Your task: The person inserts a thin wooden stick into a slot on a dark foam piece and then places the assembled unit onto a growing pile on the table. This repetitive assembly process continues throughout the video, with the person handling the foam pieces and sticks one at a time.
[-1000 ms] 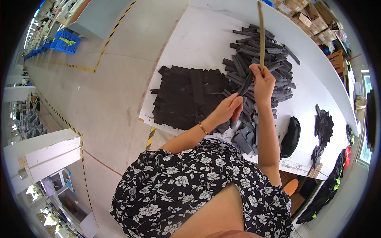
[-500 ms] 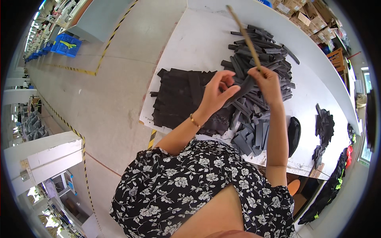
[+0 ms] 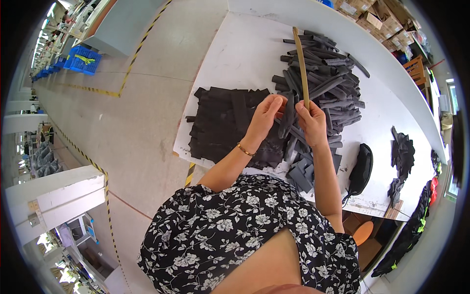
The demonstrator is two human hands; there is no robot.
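Observation:
A long, light-brown wooden stick point(image 3: 302, 68) rises from my right hand point(image 3: 312, 123), whose fingers are closed around its lower end. Between my hands hangs a dark grey fabric tube point(image 3: 288, 120). The curled fingers of my left hand point(image 3: 266, 115) pinch it along its left side; their tips are partly hidden behind it. Just beyond lies a heap of rolled dark fabric tubes point(image 3: 338, 81). Left of my left hand, flat black fabric pieces point(image 3: 218, 122) are stacked in overlapping layers. Small grey flat pieces point(image 3: 301, 175) lie close to my body.
The white table point(image 3: 249, 44) has a raised rim along its far and right sides. On its right part are a black zipped pouch point(image 3: 361, 169) and a small pile of dark scraps point(image 3: 402, 157). An orange stool point(image 3: 363, 233) stands below. Cardboard boxes point(image 3: 377, 22) sit beyond the rim.
My right hand has come down and a little left with the stick, which now points more upright. The dark tube now hangs more upright between my hands, and my left fingers have closed in on it.

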